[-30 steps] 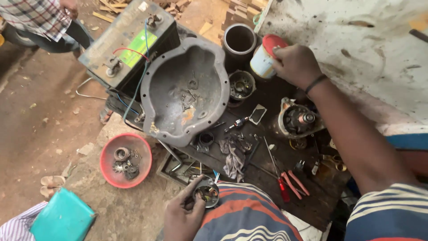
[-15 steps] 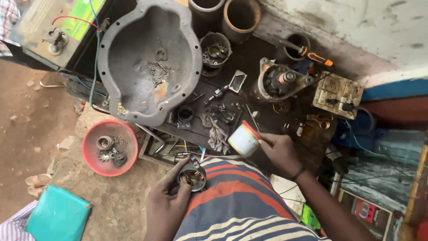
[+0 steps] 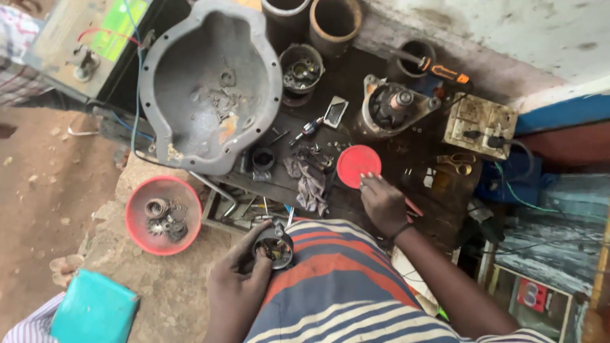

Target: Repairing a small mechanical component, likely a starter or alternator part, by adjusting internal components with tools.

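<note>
Two things are in hand: the left hand (image 3: pixel 238 279) curls its fingers around a small round metal part (image 3: pixel 274 246) held at the lap just beside the bench edge, while the right hand (image 3: pixel 383 202) rests bent fingertips against the red-lidded can (image 3: pixel 358 166) standing on the dark workbench (image 3: pixel 413 152). The part looks stiff, fairly heavy and probably greasy, so its rim seems the surest hold. The can looks light and is best gripped round its sides below the lid.

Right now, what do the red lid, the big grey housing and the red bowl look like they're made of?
Red lid, under the right hand: probably plastic, with an even, smooth matte colour.
Grey housing: looks like cast metal, perhaps aluminium, with a dull rough skin, bolt holes round the rim and grime.
Red bowl: likely plastic, uniformly red with a thin rim, dusty.
</note>
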